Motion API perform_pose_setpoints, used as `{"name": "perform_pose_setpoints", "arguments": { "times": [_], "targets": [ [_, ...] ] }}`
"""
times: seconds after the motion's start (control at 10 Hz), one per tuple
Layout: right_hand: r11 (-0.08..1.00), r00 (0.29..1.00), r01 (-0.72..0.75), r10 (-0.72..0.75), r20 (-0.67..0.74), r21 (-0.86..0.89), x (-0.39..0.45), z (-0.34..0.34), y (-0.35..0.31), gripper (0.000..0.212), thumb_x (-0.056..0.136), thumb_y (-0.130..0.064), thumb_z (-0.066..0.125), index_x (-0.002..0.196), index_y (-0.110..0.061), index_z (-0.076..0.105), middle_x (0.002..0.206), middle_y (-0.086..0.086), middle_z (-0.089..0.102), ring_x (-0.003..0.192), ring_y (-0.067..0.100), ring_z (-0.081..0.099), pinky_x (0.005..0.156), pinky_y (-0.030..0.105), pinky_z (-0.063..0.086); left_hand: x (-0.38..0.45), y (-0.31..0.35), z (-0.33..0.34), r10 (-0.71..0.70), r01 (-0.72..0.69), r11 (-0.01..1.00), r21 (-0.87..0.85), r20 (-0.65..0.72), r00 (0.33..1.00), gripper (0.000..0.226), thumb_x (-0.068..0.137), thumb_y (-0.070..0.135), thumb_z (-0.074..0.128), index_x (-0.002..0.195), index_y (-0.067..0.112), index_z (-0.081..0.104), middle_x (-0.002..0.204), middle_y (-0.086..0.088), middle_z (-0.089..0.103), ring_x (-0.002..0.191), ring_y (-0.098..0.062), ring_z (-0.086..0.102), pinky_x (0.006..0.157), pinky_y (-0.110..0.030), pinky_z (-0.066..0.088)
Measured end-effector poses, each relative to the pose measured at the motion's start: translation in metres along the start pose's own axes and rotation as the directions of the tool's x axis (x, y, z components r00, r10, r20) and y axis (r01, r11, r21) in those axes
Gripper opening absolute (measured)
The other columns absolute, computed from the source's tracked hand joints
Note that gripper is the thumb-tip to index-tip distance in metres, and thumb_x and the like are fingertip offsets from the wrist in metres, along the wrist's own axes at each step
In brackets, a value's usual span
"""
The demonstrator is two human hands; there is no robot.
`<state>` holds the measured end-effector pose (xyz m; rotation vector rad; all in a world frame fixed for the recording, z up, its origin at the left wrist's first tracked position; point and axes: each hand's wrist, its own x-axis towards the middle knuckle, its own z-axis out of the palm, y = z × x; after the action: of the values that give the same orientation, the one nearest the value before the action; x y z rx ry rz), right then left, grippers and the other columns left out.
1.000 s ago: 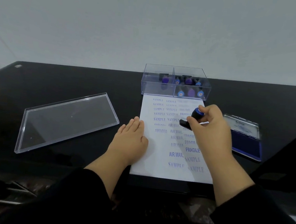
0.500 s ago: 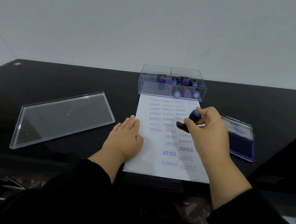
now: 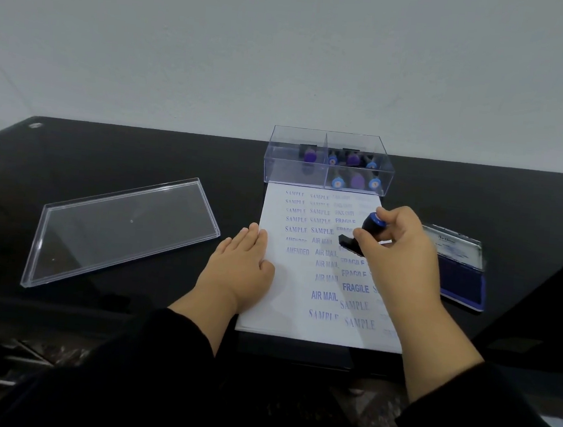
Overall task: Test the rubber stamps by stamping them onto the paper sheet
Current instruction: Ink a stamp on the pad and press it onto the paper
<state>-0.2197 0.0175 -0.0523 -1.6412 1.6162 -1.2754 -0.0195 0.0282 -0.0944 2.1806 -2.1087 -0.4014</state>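
Note:
A white paper sheet point(image 3: 295, 283) lies on the black table, covered with blue prints such as SAMPLE, AIR MAIL and FRAGILE. My right hand point(image 3: 400, 255) grips a black rubber stamp with a blue-capped handle point(image 3: 370, 227), tilted, its base at the sheet's upper right part. Whether the base touches the paper is unclear. My left hand point(image 3: 240, 271) rests flat on the sheet's left edge with straight fingers. A clear box point(image 3: 296, 175) behind the sheet holds several more stamps point(image 3: 355, 181).
An open blue ink pad point(image 3: 462, 282) sits right of the sheet, partly behind my right hand. A clear plastic lid point(image 3: 123, 232) lies on the table point(image 3: 141, 151) to the left. A pale wall stands behind the table.
My right hand with the stamp stays over the same part of the sheet, barely shifting. The left hand has not moved; the camera view drifted slightly.

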Motion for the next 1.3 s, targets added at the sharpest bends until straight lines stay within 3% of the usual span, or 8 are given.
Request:
{"name": "perform_pose_setpoints", "arguments": {
  "times": [0.3, 0.7, 0.8, 0.9, 1.0, 1.1, 1.2, 1.3],
  "targets": [
    [1.0, 1.0, -0.004, 0.004, 0.001, -0.027, 0.001, 0.0, 0.001, 0.025, 0.087, -0.024, 0.066, 0.105, -0.03, 0.049, 0.077, -0.01, 0.056, 0.067, 0.008, 0.053, 0.056, 0.031, 0.047, 0.0, 0.0, 0.0, 0.002, -0.002, 1.0, -0.001, 0.006, 1.0, 0.056, 0.101, 0.025, 0.018, 0.153, 0.016, -0.001, 0.16, 0.0, -0.008, 0.147, -0.011, -0.006, 0.117, -0.029, -0.004],
    [1.0, 1.0, -0.012, 0.012, -0.003, -0.02, 0.002, -0.004, 0.001, 0.025, 0.087, -0.023, 0.065, 0.108, -0.027, 0.051, 0.075, -0.005, 0.056, 0.062, 0.009, 0.051, 0.05, 0.025, 0.038, -0.001, 0.0, 0.0, 0.0, 0.0, 1.0, -0.01, 0.001, 1.0, 0.056, 0.1, 0.024, 0.019, 0.153, 0.016, 0.0, 0.16, 0.0, -0.007, 0.147, -0.012, -0.006, 0.117, -0.029, -0.004],
    [0.999, 1.0, -0.012, 0.012, -0.017, -0.038, 0.002, -0.008, 0.001, 0.025, 0.087, -0.023, 0.065, 0.108, -0.026, 0.051, 0.078, -0.004, 0.058, 0.065, 0.01, 0.052, 0.055, 0.03, 0.044, -0.001, 0.0, 0.0, -0.002, 0.002, 1.0, -0.008, 0.003, 1.0, 0.056, 0.101, 0.024, 0.019, 0.153, 0.016, 0.0, 0.16, 0.0, -0.007, 0.147, -0.012, -0.006, 0.117, -0.029, -0.004],
    [0.997, 0.999, -0.019, 0.015, -0.048, -0.078, 0.004, -0.019, 0.003, 0.026, 0.088, -0.021, 0.064, 0.11, -0.025, 0.051, 0.077, -0.004, 0.058, 0.067, 0.009, 0.053, 0.058, 0.03, 0.045, 0.0, -0.001, 0.0, -0.001, 0.001, 1.0, 0.003, 0.009, 1.0, 0.056, 0.101, 0.024, 0.018, 0.153, 0.016, -0.001, 0.16, 0.0, -0.008, 0.147, -0.012, -0.006, 0.118, -0.03, -0.004],
    [0.988, 0.995, -0.059, 0.047, -0.088, -0.143, 0.007, -0.033, 0.008, 0.028, 0.089, -0.02, 0.063, 0.113, -0.023, 0.051, 0.078, -0.004, 0.059, 0.074, 0.014, 0.058, 0.069, 0.038, 0.054, 0.001, -0.003, 0.001, -0.005, 0.005, 1.0, 0.011, 0.01, 1.0, 0.056, 0.101, 0.026, 0.017, 0.153, 0.016, -0.002, 0.16, 0.0, -0.009, 0.147, -0.011, -0.006, 0.118, -0.03, -0.003],
    [0.971, 0.989, -0.082, 0.052, -0.137, -0.226, 0.009, -0.045, 0.015, 0.026, 0.09, -0.021, 0.061, 0.113, -0.021, 0.051, 0.093, -0.006, 0.061, 0.08, 0.014, 0.057, 0.06, 0.027, 0.043, 0.002, -0.003, 0.002, 0.0, 0.0, 1.0, 0.02, 0.008, 1.0, 0.056, 0.101, 0.026, 0.017, 0.153, 0.016, -0.003, 0.16, 0.0, -0.009, 0.147, -0.012, -0.006, 0.119, -0.031, -0.002],
    [0.931, 0.98, -0.143, 0.086, -0.178, -0.336, 0.013, -0.057, 0.029, 0.025, 0.09, -0.024, 0.059, 0.114, -0.025, 0.051, 0.108, 0.003, 0.063, 0.095, 0.024, 0.06, 0.064, 0.027, 0.04, 0.003, -0.003, 0.002, 0.004, -0.004, 1.0, 0.02, 0.003, 1.0, 0.056, 0.101, 0.026, 0.017, 0.153, 0.016, -0.002, 0.16, 0.0, -0.009, 0.147, -0.011, -0.006, 0.119, -0.031, -0.002],
    [0.903, 0.979, -0.154, 0.085, -0.183, -0.4, 0.013, -0.062, 0.038, 0.025, 0.091, -0.023, 0.058, 0.115, -0.025, 0.051, 0.103, 0.006, 0.063, 0.09, 0.024, 0.058, 0.063, 0.028, 0.038, 0.003, -0.002, 0.002, 0.004, -0.004, 1.0, 0.024, 0.005, 1.0, 0.056, 0.101, 0.026, 0.017, 0.153, 0.016, -0.003, 0.16, 0.0, -0.009, 0.147, -0.011, -0.006, 0.119, -0.031, -0.002]
  ]
}}
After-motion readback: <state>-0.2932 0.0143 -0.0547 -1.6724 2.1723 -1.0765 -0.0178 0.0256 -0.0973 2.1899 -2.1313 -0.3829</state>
